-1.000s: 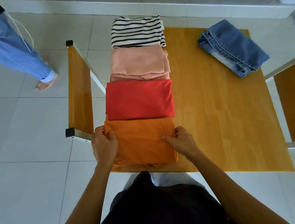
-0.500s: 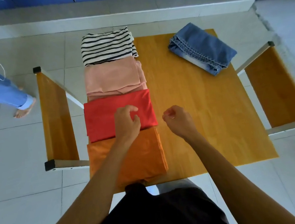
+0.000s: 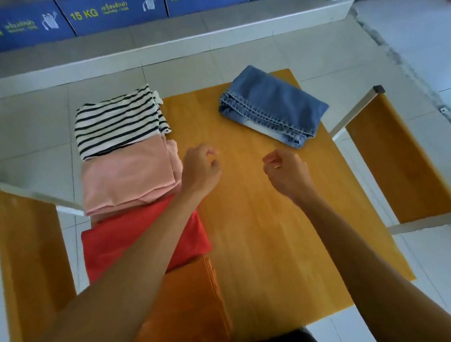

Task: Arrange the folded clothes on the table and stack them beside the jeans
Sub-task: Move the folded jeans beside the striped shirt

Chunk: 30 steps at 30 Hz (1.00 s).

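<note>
Folded clothes (image 3: 128, 177), row running near-to-far; jeans (image 3: 273, 106) diagonal

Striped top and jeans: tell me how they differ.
The striped top is white with black stripes; the jeans are plain blue denim. The top heads a row of folded clothes along the table's left edge; the jeans lie alone, angled, far right. Both are folded and untouched.
</note>
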Tool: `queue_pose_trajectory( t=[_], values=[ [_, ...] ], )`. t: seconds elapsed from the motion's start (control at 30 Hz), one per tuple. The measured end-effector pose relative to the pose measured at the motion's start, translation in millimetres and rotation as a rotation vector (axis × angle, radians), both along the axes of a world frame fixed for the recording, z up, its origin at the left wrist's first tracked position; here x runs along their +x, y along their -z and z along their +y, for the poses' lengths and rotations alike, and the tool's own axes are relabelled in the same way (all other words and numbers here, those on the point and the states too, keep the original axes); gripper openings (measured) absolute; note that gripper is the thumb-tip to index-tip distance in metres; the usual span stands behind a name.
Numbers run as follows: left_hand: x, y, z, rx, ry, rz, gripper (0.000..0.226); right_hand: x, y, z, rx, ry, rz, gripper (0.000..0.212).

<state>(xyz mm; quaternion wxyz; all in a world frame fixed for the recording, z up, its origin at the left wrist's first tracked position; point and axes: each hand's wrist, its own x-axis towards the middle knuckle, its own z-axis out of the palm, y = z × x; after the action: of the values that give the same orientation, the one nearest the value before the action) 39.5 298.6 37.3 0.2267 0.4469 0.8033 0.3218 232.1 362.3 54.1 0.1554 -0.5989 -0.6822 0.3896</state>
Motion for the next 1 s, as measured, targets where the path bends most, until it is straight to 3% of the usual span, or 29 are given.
queue_pose_trajectory(
  t=[0.23, 0.33, 0.4, 0.47, 0.53, 0.73, 1.0],
  values=[
    [-8.7, 15.0, 117.5, -0.064, -0.055, -0.027, 0.026, 16.6, 34.5, 95.7, 0.041, 0.365, 0.013, 0.032],
    [-22.5, 18.8, 160.7, -0.067, -0.152, 0.098, 0.023, 16.4, 50.9, 122.8, 0.055, 0.462, -0.023, 0.043],
    [-32.5, 25.6, 183.4, -0.074, -0.095, 0.215, 0.037, 11.3, 59.4, 134.6, 0.046, 0.495, -0.119, 0.058],
    [-38.1, 34.7, 197.9, -0.105, 0.001, 0.234, 0.048, 6.0, 63.0, 141.8, 0.034, 0.487, -0.256, 0.066],
    [-37.0, 43.2, 204.2, -0.142, 0.04, 0.11, 0.052, 6.2, 68.3, 147.4, 0.015, 0.479, -0.314, 0.065],
    [-40.1, 61.2, 180.9, -0.058, -0.044, -0.038, 0.058, -0.6, 85.5, 150.9, 0.042, 0.492, 0.001, 0.055],
    [-64.8, 73.1, 99.4, -0.06, -0.438, 0.03, 0.06, -60.0, 70.5, 181.7, -0.012, 0.127, 0.045, 0.055]
  ],
)
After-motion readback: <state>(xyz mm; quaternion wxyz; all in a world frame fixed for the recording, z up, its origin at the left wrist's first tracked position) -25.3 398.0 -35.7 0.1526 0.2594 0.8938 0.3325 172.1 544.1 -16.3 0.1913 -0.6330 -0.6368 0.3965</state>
